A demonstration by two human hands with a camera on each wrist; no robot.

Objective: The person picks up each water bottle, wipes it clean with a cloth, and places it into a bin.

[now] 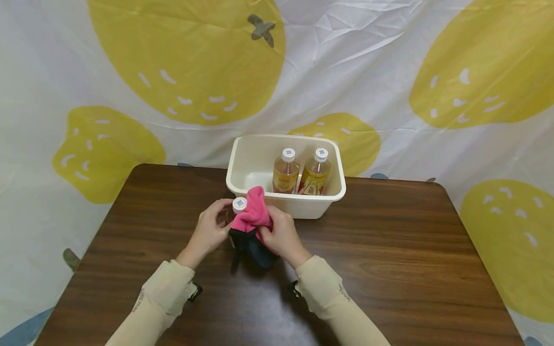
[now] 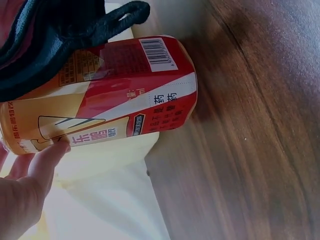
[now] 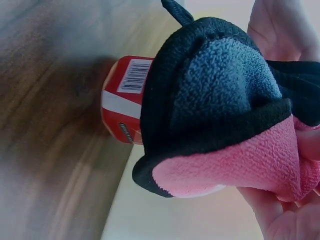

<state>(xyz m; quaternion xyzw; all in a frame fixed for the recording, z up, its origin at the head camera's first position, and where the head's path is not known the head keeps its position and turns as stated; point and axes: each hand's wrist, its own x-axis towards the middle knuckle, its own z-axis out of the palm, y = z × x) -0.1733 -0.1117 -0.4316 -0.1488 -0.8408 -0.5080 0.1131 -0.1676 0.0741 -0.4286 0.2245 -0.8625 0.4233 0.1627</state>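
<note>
An upright plastic bottle [image 1: 240, 205] with a white cap stands in front of the bin, its red and yellow label [image 2: 130, 95] showing in the left wrist view. My left hand [image 1: 209, 233] grips its upper part from the left side, fingers just below the cap. A pink and dark grey cloth [image 1: 254, 216] with black edging and a hanging loop is bunched against the bottle's right and near sides. My right hand [image 1: 283, 235] holds this cloth, thumb towards me. In the right wrist view the cloth [image 3: 215, 90] hides most of the bottle.
A cream plastic bin [image 1: 305, 207] sits at the back of the brown wooden table [image 1: 389, 250]. Inside its right half stand two similar capped bottles, one on the left [image 1: 285, 175] and one on the right [image 1: 316, 175]. A lemon-patterned curtain [image 1: 355, 72] hangs behind the table.
</note>
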